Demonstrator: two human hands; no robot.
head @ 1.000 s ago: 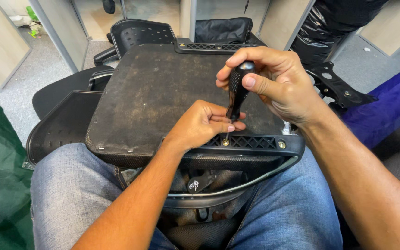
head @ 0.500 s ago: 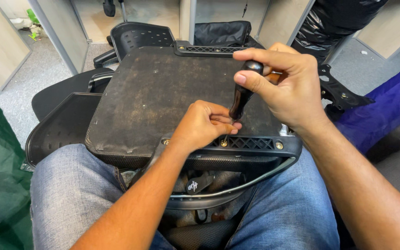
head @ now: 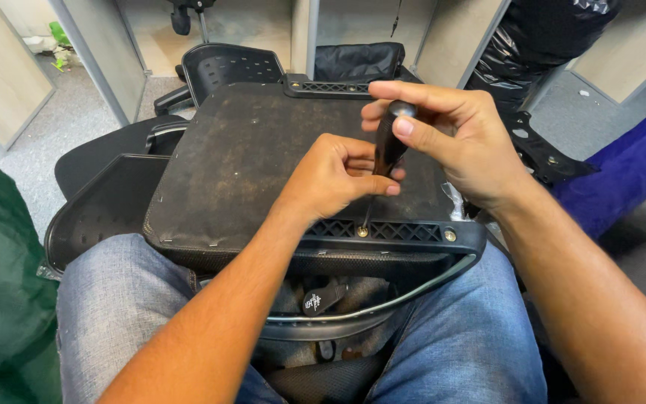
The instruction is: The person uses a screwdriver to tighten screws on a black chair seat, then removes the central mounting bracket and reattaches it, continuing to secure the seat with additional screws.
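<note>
The right hand (head: 461,142) is gripping the black handle of a screwdriver (head: 387,146), which is standing nearly upright with its tip on a screw (head: 363,231) in the seat's (head: 248,157) black plastic front edge. The left hand (head: 334,179) is curling closed round the shaft, steadying it. The seat is resting across the person's jeans (head: 114,314)

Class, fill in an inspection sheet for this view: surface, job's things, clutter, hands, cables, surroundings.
Surface: upturned chair seat on the person's lap, underside dusty.
Job's things: black-handled screwdriver, tip at a screw in the black plastic bracket.
Clutter: loose black chair parts beside the seat.
Hands: left hand pinches the shaft; right hand grips the handle.
Cables: nothing seen.
Surroundings: grey carpet, partition panels, black plastic bag.
</note>
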